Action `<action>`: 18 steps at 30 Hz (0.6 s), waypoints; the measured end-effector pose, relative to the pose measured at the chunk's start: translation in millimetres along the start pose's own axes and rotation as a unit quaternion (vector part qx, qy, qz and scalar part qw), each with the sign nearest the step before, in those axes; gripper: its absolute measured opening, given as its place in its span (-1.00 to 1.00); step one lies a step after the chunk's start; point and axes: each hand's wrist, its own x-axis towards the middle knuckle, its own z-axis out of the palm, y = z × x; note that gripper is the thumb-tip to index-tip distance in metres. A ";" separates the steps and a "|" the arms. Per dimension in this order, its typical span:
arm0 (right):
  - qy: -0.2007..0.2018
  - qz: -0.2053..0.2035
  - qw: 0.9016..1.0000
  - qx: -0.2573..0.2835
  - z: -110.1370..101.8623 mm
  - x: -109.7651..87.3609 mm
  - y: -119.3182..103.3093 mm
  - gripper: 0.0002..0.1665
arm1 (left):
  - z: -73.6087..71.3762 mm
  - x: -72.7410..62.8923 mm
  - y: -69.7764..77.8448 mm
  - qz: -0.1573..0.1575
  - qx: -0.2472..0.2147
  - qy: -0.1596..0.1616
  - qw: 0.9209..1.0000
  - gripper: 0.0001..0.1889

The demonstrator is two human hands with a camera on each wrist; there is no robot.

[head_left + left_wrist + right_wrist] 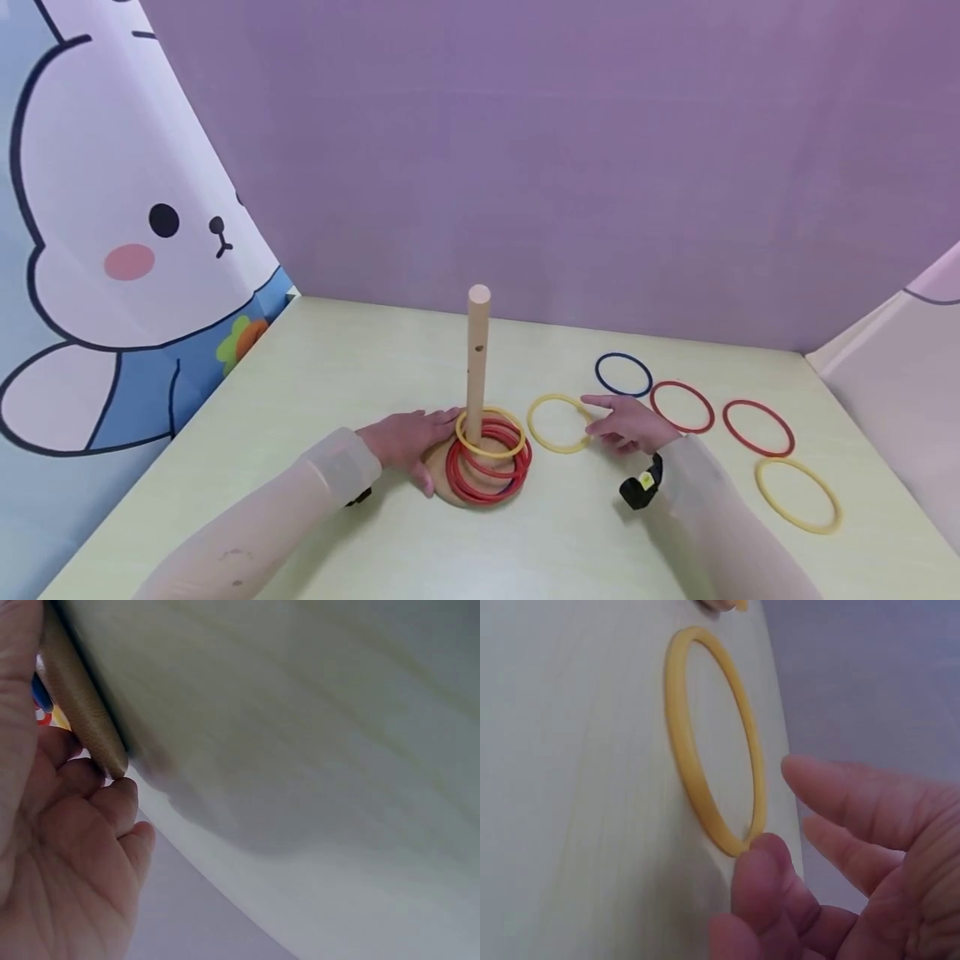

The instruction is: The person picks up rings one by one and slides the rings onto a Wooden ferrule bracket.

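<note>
My left hand (412, 440) grips the left edge of a round wooden base (444, 492); an upright wooden peg (477, 358) rises from it. In the left wrist view, the fingers (112, 806) curl against the edge of that base. Several red rings (459, 479), with a yellow ring (459, 433) on top, lie around the peg; a bit of blue shows beneath. To the right, my right hand (630, 422) has its fingertips at the near end of a flat-lying yellow ring (679, 720), seeming to pinch it. One finger stays straight above that ring.
Right of the hand lie a blue ring (651, 379), two red rings, one nearer (701, 400) and one farther right (787, 429), and another yellow ring (832, 504). A purple backdrop (525, 167) closes the table's far edge, with a cartoon-printed cloth (97, 183) on the left.
</note>
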 end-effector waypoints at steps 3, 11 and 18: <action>0.001 0.007 1.000 -0.009 -0.2 0.7 0.2 -0.23 | -0.4 -0.1 1.2 0.004 -0.001 0.000 1.000 0.14; 0.020 0.027 0.999 -0.031 1.8 2.2 1.3 -0.23 | -0.7 -0.6 2.0 0.009 -0.002 -0.001 1.000 0.13; 0.040 0.026 0.998 -0.040 5.2 9.7 2.1 -0.27 | 0.0 -0.4 2.2 -0.007 -0.005 -0.009 1.000 0.14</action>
